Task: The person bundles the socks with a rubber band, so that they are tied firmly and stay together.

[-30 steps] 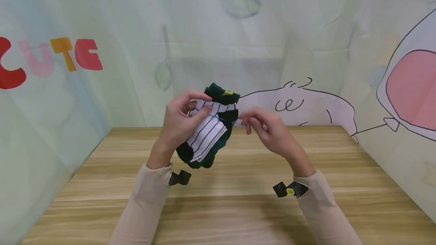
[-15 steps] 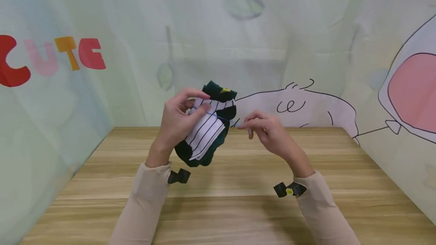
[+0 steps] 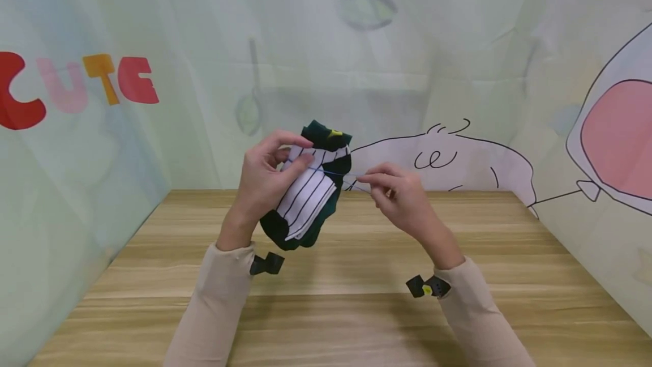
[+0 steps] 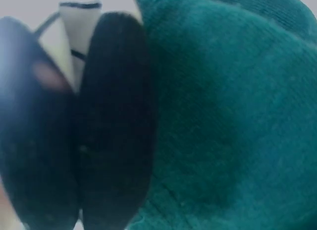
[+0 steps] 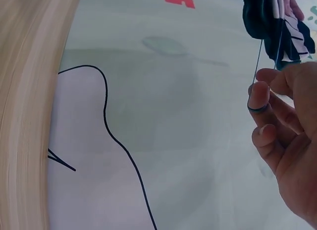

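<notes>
Left hand (image 3: 265,177) grips a folded pair of green-and-white striped socks (image 3: 308,194) held up above the wooden bench (image 3: 326,276), while right hand (image 3: 399,197) just beside it pinches a thin blue rubber band (image 3: 326,173) stretched across the socks' upper part.

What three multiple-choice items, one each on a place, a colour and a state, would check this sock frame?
1. Where is the folded sock bundle?
A. Flat on the table
B. Held above the table
C. Hung on the backdrop

2. What colour are the bundle's toe and cuff?
A. Dark green
B. Red
C. Yellow

3. How does the thin blue band run?
A. Loose on the table
B. Stretched from the bundle to the right hand
C. Around the left wrist

Answers: 1 B, the left hand grips it in the air. 2 A, green shows beside the white striped part. 3 B, it loops a right finger.
</notes>
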